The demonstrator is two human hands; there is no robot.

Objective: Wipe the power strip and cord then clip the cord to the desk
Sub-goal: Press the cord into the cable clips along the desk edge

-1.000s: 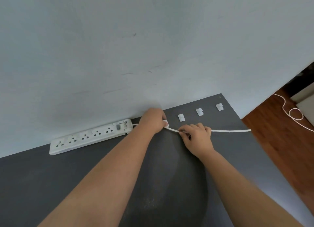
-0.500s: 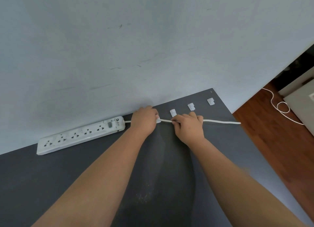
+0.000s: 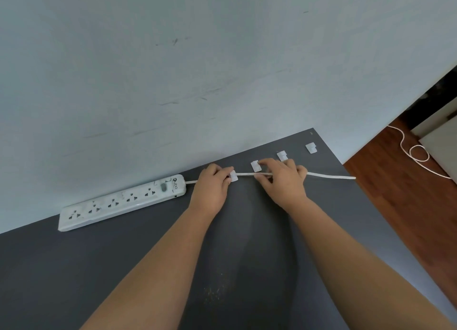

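A white power strip [image 3: 122, 202] lies on the dark grey desk [image 3: 123, 268] along the wall. Its white cord [image 3: 329, 175] runs right from the strip and over the desk's right edge. My left hand [image 3: 212, 188] presses on the first white clip [image 3: 233, 176], where the cord passes. My right hand [image 3: 282, 178] pinches the cord just right of that, beside the second clip [image 3: 255, 166]. Two more clips, one [image 3: 282, 155] and another [image 3: 310, 148], sit in a row farther right, with no cord in them.
A pale blue-grey wall [image 3: 197, 70] rises directly behind the desk. Right of the desk is a wooden floor [image 3: 408, 193], where the cord loops [image 3: 418, 154] beside a pale piece of furniture [image 3: 442, 144].
The cord between my hands has been pulled straighter and lies level with the first clip. My right hand has shifted up toward the second clip. The view has drifted.
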